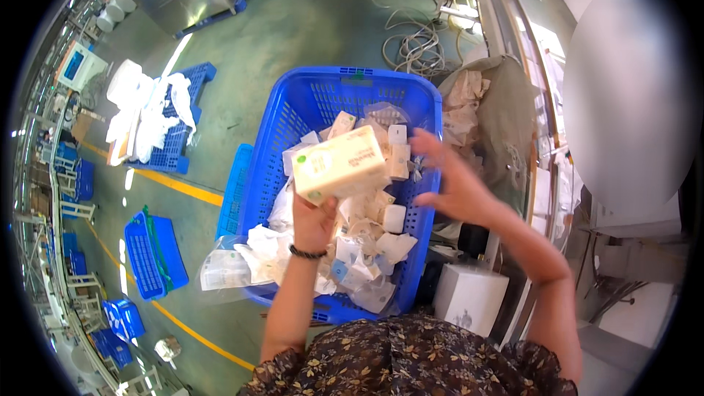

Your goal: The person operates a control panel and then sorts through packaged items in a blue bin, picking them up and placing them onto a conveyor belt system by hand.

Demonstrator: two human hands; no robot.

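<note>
Left hand raised, clamped on a cream box-shaped pack — right hand blurred, fingers spread apart, near the rim of a perforated blue plastic basket

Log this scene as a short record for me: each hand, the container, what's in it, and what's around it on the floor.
left hand: the left hand grips the lower edge of a cream package above the basket
right hand: the right hand is open and blurred, holding nothing, near the basket's right rim
container: large blue basket with slotted walls
contents: a jumble of pale packs and wrappers
floor, left: smaller blue basket with a green strap
floor, beyond: coiled cables
</note>
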